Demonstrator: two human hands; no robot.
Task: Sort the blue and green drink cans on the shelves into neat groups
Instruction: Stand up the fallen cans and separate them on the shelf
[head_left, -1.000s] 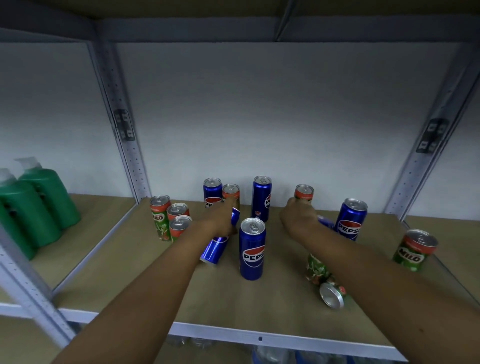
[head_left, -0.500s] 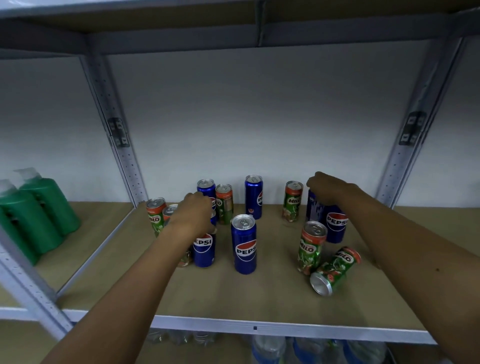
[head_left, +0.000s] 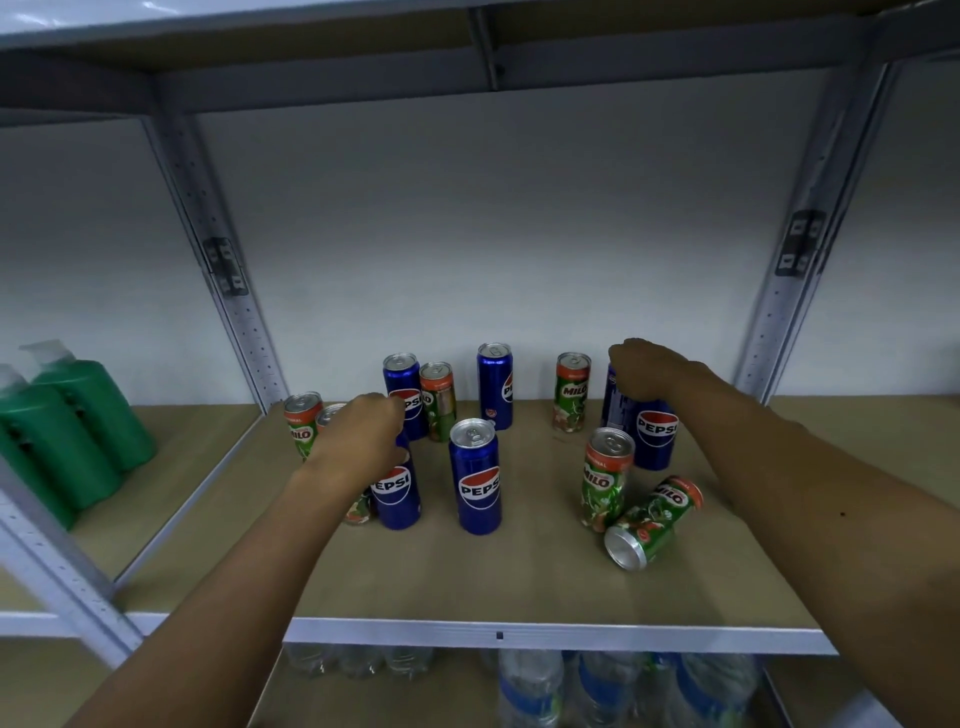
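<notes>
Blue Pepsi cans and green Milo cans stand mixed on the wooden shelf (head_left: 493, 582). My left hand (head_left: 363, 436) grips the top of an upright blue can (head_left: 396, 493) at the left, beside another blue can (head_left: 475, 478). My right hand (head_left: 649, 369) is closed over the top of a blue can (head_left: 615, 410) at the back right, which touches a second Pepsi can (head_left: 655, 436). Two more blue cans (head_left: 402, 384) (head_left: 496, 384) stand at the back. One Milo can (head_left: 652, 519) lies on its side against an upright Milo can (head_left: 605, 478).
More Milo cans stand at the back (head_left: 439, 400) (head_left: 571, 392) and at the left (head_left: 304, 421), partly hidden by my left hand. Green pump bottles (head_left: 78, 426) fill the left bay. Metal uprights (head_left: 234, 291) (head_left: 795, 260) frame the shelf. Water bottles (head_left: 530, 686) sit below.
My left hand has stood its tilted blue can upright. My right hand has carried its blue can to the back right and set it beside a Pepsi can.
</notes>
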